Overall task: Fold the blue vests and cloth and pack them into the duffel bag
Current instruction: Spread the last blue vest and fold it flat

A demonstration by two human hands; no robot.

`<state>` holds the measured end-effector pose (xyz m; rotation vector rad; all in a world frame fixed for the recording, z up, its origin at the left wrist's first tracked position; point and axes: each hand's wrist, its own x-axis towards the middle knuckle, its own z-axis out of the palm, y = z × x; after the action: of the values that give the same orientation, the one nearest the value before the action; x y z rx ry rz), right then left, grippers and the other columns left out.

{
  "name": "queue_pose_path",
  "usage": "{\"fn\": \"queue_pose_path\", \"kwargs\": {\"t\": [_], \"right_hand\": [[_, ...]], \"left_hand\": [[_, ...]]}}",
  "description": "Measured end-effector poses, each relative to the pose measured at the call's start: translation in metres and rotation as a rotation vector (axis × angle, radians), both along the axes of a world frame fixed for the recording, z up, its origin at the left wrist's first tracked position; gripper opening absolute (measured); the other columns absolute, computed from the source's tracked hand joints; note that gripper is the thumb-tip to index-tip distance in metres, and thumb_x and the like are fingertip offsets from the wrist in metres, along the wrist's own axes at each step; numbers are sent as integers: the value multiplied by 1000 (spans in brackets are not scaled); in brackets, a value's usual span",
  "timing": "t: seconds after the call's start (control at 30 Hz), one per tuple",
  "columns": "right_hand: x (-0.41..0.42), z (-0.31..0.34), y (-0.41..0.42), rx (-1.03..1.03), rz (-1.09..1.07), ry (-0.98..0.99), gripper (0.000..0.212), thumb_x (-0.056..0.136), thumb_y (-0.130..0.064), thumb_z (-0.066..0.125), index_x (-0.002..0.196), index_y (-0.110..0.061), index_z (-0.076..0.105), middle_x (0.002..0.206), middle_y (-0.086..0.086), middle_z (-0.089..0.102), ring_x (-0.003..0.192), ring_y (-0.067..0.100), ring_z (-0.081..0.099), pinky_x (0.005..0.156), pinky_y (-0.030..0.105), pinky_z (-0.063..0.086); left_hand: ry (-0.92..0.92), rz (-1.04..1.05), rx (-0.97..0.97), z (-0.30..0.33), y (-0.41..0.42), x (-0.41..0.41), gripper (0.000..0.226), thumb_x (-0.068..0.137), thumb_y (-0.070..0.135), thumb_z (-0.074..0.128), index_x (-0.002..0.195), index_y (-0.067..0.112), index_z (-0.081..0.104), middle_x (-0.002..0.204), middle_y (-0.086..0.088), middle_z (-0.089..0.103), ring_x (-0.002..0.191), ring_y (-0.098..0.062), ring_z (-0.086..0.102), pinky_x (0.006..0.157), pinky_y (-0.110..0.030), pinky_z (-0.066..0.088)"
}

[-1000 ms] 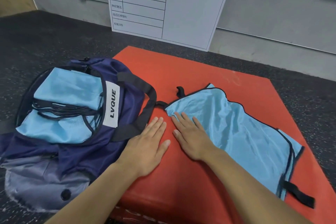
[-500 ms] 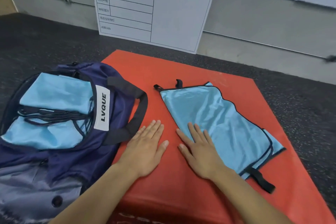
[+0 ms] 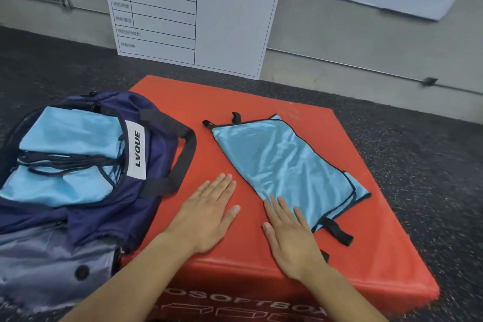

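Honestly that blue vest (image 3: 285,162) lying on the red soft box (image 3: 379,230) is looking thin, slick and floppy, so pinching its bound corners seems safest. Right hand (image 3: 292,238) is resting flat, fingers straight, tips on its near edge; left hand (image 3: 209,217) is lying flat beside the duffel bag (image 3: 156,144). Since a second ago the vest is sitting narrower and the right hand is sliding back.

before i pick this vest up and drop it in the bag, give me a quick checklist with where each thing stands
1. Blue vest folded compactly: not ok, it is one long strip with a black strap trailing off it.
2. Duffel bag open: ok, folded blue items show inside.
3. Room left in the bag: cannot tell.
4. Grip on the vest: not ok, the right hand lies flat, fingertips on its near corner.
5. Left hand free: ok, flat on the red box.
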<state>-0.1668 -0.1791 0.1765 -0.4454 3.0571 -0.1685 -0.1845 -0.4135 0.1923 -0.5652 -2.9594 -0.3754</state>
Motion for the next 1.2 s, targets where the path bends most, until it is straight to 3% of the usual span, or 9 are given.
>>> {"fn": "queue_pose_path", "kwargs": {"t": [0.1,0.17,0.27,0.37,0.53,0.63,0.73,0.9,1.2], "right_hand": [[-12,0,-52,-47,-80,-57,82,90,-55,-8,164,-21,4,172,-1,1,158,21,-4,127,49,3],[-28,-2,-94,-235,-15,-187,67,102,-49,9,164,-26,0,172,2,-2,158,26,-4,127,52,3],[-50,18,-115,-549,84,-277,63,108,-34,29,163,-35,1,172,5,0,158,23,-4,128,45,5],[-64,33,-69,-333,81,-87,59,110,-26,33,164,-27,9,171,6,2,158,23,-4,128,41,2],[-47,7,4,0,1,-106,62,106,-57,15,163,-36,4,171,-6,-8,157,17,-14,127,43,-6],[-24,1,15,-87,51,-175,77,91,-70,-4,162,-40,3,166,-15,-16,154,10,-22,125,38,-13],[-21,12,34,-365,121,-270,58,104,-59,17,160,-43,16,165,-21,-6,152,-2,-17,123,25,-12],[-26,3,104,17,64,-85,78,88,-73,-8,160,-46,3,165,-19,-16,153,4,-20,126,35,-10],[-7,10,160,-23,118,-155,75,91,-72,-1,160,-44,4,166,-24,-7,152,-2,-13,128,34,-1]], "left_hand": [[65,7,-11,1,-15,-4,82,97,62,-5,160,17,21,168,2,11,155,-10,4,125,-32,3],[108,35,-8,2,-26,-7,79,103,57,-1,155,11,37,163,-5,31,152,-16,22,121,-35,13],[120,87,44,2,-40,-11,70,106,50,11,153,8,40,161,-6,34,151,-19,28,122,-36,18],[140,92,58,0,-38,-11,66,104,47,17,155,8,36,163,-4,29,152,-18,24,123,-37,17],[98,-6,-51,-18,-15,-8,62,103,43,24,152,10,42,160,-6,37,150,-18,29,119,-33,12],[55,-71,-78,-29,0,-5,61,103,43,24,155,14,38,163,-2,31,152,-15,21,120,-31,8],[36,-135,-45,-33,7,-2,64,103,47,14,160,19,23,166,5,12,154,-9,3,122,-30,0],[-6,-189,-50,-36,0,7,68,103,56,-1,161,23,16,168,7,6,153,-1,-5,123,-28,-2],[-128,-232,-56,-19,-25,52,73,97,65,-7,160,31,3,166,17,-5,149,7,-14,123,-26,-5]]}}
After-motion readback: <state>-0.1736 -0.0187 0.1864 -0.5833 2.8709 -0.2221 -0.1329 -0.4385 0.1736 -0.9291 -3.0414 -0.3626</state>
